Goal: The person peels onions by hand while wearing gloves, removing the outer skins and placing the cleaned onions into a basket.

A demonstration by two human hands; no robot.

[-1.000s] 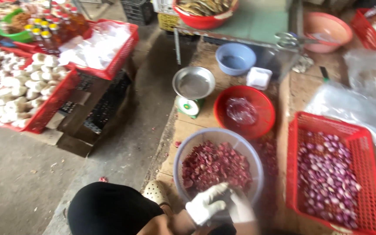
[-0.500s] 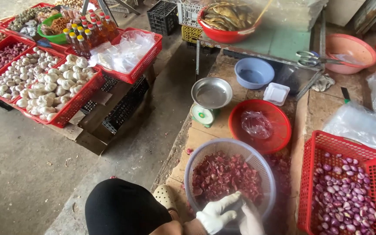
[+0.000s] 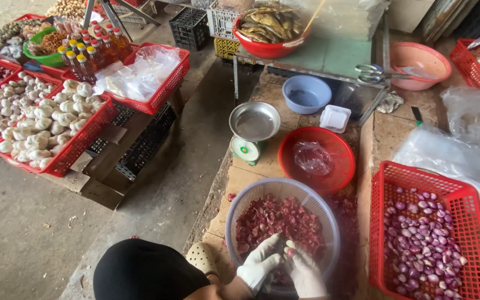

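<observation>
Both white-gloved hands, left hand (image 3: 260,265) and right hand (image 3: 305,272), close together around a small shallot (image 3: 290,253) over the round grey plastic colander (image 3: 251,199) of red peelings; red plastic basket (image 3: 384,222) of shallots lies right.

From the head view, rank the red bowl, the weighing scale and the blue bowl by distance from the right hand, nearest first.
From the right hand:
1. Red bowl, just beyond the colander, slightly right.
2. Weighing scale, farther, to the left.
3. Blue bowl, farthest, straight ahead.
</observation>
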